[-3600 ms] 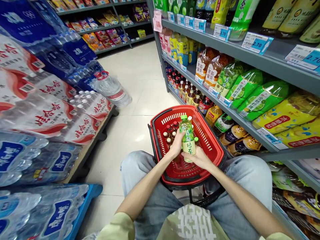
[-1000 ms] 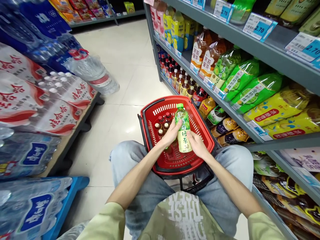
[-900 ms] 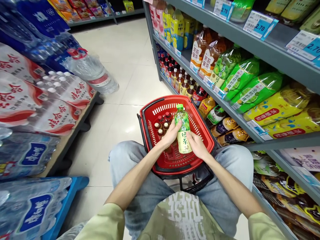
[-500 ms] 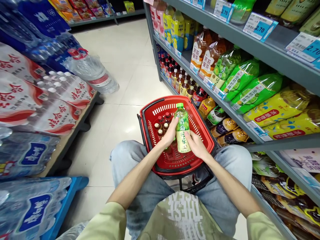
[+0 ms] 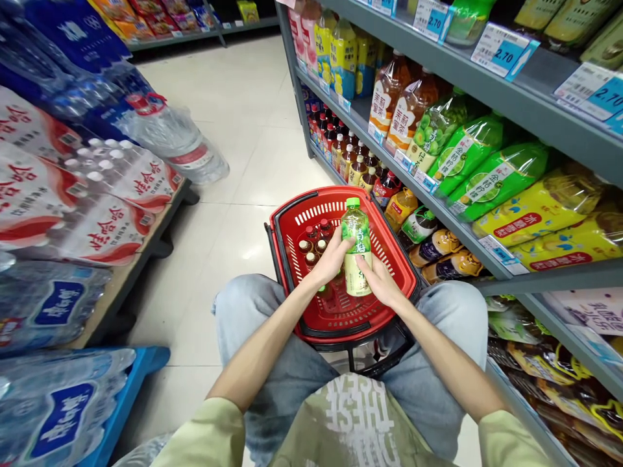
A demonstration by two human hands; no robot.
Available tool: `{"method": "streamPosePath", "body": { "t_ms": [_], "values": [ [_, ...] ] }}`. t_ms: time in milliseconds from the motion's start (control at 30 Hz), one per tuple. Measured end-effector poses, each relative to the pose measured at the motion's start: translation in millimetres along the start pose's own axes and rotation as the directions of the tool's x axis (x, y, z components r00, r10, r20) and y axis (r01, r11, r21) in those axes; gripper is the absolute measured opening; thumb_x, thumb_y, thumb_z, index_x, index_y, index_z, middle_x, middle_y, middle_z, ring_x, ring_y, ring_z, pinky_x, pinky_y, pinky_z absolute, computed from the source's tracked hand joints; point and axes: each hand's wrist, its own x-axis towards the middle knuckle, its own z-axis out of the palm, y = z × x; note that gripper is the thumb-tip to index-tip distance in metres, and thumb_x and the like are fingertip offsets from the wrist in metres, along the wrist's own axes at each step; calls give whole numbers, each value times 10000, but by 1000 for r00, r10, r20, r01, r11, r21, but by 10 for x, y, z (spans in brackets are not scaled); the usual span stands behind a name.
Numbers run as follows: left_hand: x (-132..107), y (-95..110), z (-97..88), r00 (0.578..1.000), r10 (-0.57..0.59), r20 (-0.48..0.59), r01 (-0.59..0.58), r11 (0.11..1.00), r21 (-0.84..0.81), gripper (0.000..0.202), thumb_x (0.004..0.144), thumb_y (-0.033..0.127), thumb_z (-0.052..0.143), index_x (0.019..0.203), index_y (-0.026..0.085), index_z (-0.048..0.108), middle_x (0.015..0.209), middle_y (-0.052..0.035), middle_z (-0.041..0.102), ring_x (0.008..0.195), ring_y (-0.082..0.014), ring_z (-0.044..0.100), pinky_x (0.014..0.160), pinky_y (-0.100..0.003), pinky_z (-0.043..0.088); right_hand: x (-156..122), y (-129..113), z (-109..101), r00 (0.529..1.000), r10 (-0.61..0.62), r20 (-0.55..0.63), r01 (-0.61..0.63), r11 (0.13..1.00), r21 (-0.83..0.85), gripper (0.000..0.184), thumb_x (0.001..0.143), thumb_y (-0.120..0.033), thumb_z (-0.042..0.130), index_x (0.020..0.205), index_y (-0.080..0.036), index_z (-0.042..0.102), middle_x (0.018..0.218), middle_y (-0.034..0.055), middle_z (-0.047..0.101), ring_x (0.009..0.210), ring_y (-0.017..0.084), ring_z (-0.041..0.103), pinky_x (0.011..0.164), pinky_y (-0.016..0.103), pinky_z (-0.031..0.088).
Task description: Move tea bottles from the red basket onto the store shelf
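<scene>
Above one basket (image 5: 395, 254), left hand (image 5: 331, 259) and right hand (image 5: 380, 287) grip one bottle (image 5: 355, 235).

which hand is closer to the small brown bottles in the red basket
Left. The left hand sits right beside the small brown bottles, gripping the green tea bottle; the right hand holds that bottle's other side, farther from them.

Basket (image 5: 399, 259) before knees, shelves (image 5: 487, 91) right, perhaps pallets (image 5: 146, 363) left
</scene>
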Motion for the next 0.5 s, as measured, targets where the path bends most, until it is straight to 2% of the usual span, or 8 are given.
{"method": "streamPosePath", "body": {
  "t_ms": [133,200,267,367,500],
  "values": [
    [-83,-45,-32,997,-73,-7,71,990,-119,588,859,372,684,1394,207,505,1334,-109,644,1252,-302,579,1075,-455,451,-57,66,12,997,17,80,-33,981,192,471,869,-532,692,1182,-185,632,1068,71,719,962,236,684,829,343,537],
    [-84,-80,-42,995,-96,-3,93,976,-199,602,828,380,730,1368,203,533,1300,-112,665,1209,-302,609,1051,-457,469,-83,77,21,994,49,98,-74,960,269,457,826,-486,750,1155,-187,644,1048,58,722,933,225,687,809,333,547],
    [-63,-84,-35,995,-95,10,94,958,-269,571,834,411,721,1343,204,563,1275,-105,680,1175,-298,629,1036,-451,479,-97,59,41,990,84,116,-121,922,368,433,816,-471,758,1129,-192,653,1007,51,731,894,219,697,791,330,559],
    [-25,-17,7,997,-72,29,78,923,-377,539,881,459,631,1354,212,561,1236,-92,697,1111,-287,656,987,-438,510,-100,-22,91,976,125,177,-202,815,544,454,816,-516,730,1107,-177,647,895,59,740,806,232,716,728,344,583],
    [-26,95,53,994,-69,90,99,915,-391,611,861,430,599,1428,228,492,1209,-95,700,961,-265,691,799,-387,568,-102,-126,145,958,104,267,-263,689,676,527,827,-606,619,1098,-154,628,828,89,737,771,260,729,630,339,585]
  ]
}}
